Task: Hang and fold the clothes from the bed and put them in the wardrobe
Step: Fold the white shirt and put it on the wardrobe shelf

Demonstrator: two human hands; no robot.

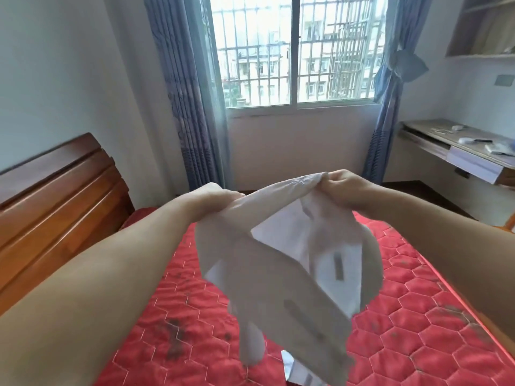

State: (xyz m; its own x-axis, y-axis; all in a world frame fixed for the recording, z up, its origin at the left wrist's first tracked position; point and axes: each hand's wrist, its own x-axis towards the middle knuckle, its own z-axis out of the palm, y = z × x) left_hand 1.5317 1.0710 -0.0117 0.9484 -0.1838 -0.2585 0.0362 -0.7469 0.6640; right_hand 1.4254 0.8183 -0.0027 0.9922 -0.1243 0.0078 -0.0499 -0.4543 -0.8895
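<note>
A pale grey-white garment (281, 254) hangs in the air above the red quilted mattress (418, 316). My left hand (211, 197) grips its upper edge on the left. My right hand (344, 182) pinches the same edge on the right, slightly higher. The cloth droops between and below the hands, with white inner lining and small grey tabs showing. Its lower end reaches down to the bottom of the view, just over the bed.
A brown wooden headboard (55, 196) stands at the left. Behind the bed are a barred window (295, 51) and blue curtains (184, 107). A desk (459, 146) with small items and a wall shelf (485, 26) are at the right.
</note>
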